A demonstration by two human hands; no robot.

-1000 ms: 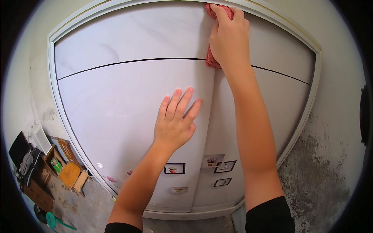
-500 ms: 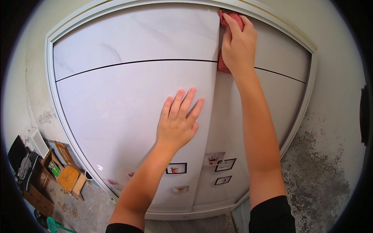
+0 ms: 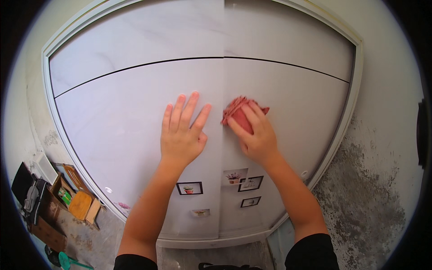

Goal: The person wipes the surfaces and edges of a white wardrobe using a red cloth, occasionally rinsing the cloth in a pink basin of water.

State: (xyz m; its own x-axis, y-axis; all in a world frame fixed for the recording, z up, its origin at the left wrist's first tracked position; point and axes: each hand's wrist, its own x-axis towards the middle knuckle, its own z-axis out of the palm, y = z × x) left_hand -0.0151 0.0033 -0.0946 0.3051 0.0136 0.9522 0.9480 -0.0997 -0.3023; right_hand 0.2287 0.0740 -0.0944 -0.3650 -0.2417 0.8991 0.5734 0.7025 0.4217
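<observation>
A bunched red cloth (image 3: 243, 118) is gripped in my right hand (image 3: 260, 137), which presses it against the right door (image 3: 297, 103) of a white sliding-door wardrobe, just right of the line where the two doors meet. My left hand (image 3: 182, 135) rests flat on the left door (image 3: 112, 126), fingers spread, with nothing in it. Below the hands, printed pictures of potted plants in dark frames decorate the doors, among them a framed plant (image 3: 190, 188) under my left hand. A thin black line crosses both doors above the hands.
A pale frame (image 3: 358, 81) borders the wardrobe. Dark mould stains (image 3: 360, 193) cover the wall on the right. At lower left are a wooden chair (image 3: 82, 204), a grey bag (image 3: 31, 196) and a green plastic stool (image 3: 65, 261) on a concrete floor.
My right hand has brought the cloth down from the top of the door edge to mid-height. The left hand stays flat on its door. The view has shifted slightly.
</observation>
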